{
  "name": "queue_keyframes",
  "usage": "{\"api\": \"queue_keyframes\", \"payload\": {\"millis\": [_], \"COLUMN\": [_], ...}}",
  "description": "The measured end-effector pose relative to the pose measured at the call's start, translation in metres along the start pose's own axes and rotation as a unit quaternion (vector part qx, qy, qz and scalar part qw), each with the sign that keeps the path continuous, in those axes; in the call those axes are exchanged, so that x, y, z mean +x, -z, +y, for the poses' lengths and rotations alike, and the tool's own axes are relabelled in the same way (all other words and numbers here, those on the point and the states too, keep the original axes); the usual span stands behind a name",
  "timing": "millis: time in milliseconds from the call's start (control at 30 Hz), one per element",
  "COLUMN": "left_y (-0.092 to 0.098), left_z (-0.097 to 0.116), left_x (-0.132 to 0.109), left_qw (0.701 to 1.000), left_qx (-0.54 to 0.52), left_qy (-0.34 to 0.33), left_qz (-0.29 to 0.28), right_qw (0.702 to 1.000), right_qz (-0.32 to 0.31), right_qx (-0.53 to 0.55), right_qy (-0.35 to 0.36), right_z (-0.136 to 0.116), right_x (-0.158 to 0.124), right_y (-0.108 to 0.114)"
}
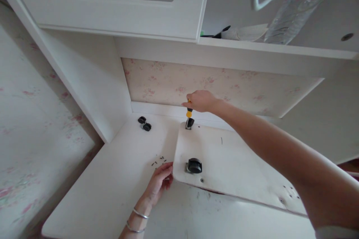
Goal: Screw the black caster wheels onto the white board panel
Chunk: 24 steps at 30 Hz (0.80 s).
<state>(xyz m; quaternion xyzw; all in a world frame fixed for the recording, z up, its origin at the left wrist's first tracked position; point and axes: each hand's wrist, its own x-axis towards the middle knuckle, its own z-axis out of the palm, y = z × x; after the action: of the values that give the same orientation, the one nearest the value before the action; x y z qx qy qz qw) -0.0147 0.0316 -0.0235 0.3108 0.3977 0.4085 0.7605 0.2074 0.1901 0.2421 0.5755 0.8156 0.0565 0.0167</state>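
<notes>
Counter [92,194] bears one white board [238,168]; our left hand [159,181] touches its corner, fingers' grip unclear. Our right hand [202,101] clenches one screwdriver [189,113] at the farther of two mounted casters [195,165], two loose casters [146,127] leftward, floral wallpaper [165,78] behind.

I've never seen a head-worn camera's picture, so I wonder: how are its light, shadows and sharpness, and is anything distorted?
Head view, light: soft, with pale highlights on the plastic bottle; head view, shadow: faint shading on the white desktop beside the board; head view, distortion: the right arm looks stretched toward the picture's edge; head view, sharpness: the dark screws are too small for detail.
</notes>
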Motion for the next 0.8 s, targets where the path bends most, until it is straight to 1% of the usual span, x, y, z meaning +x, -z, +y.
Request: {"api": "queue_keyframes", "payload": {"millis": [67, 100, 200, 267, 367, 467, 567, 700, 800], "left_y": [0.0, 0.0, 0.001, 0.002, 0.002, 0.003, 0.005, 0.006, 0.007], "left_z": [-0.001, -0.001, -0.002, -0.002, -0.001, -0.001, -0.003, -0.006, -0.006], "left_x": [0.0, 0.0, -0.001, -0.001, -0.001, 0.0, 0.001, 0.002, 0.003], "left_qw": [1.0, 1.0, 1.0, 1.0, 1.0, 1.0, 1.0, 1.0, 1.0], "left_qx": [0.001, 0.002, 0.001, 0.001, 0.0, -0.003, 0.001, -0.004, 0.004], "left_qy": [-0.003, -0.005, -0.006, -0.005, -0.005, -0.005, -0.002, -0.003, -0.011], "left_qz": [-0.001, -0.001, 0.002, -0.001, -0.008, -0.006, -0.005, -0.003, -0.008], "right_qw": [1.0, 1.0, 0.999, 0.999, 1.0, 1.0, 0.999, 0.996, 0.997], "right_qz": [0.014, 0.016, 0.002, -0.013, -0.013, 0.008, 0.021, 0.017, 0.025], "right_qx": [-0.002, 0.003, 0.026, 0.031, 0.013, 0.004, 0.024, 0.042, 0.032], "right_qy": [-0.011, -0.005, 0.029, 0.037, 0.013, -0.003, 0.026, 0.077, 0.059], "right_z": [-0.003, -0.004, -0.005, -0.003, 0.0, 0.001, 0.003, 0.005, 0.006], "right_x": [0.0, 0.0, 0.002, 0.004, 0.005, 0.002, -0.002, -0.002, 0.0], "right_y": [-0.003, -0.005, -0.007, -0.005, 0.0, -0.001, -0.007, -0.01, -0.009]}}
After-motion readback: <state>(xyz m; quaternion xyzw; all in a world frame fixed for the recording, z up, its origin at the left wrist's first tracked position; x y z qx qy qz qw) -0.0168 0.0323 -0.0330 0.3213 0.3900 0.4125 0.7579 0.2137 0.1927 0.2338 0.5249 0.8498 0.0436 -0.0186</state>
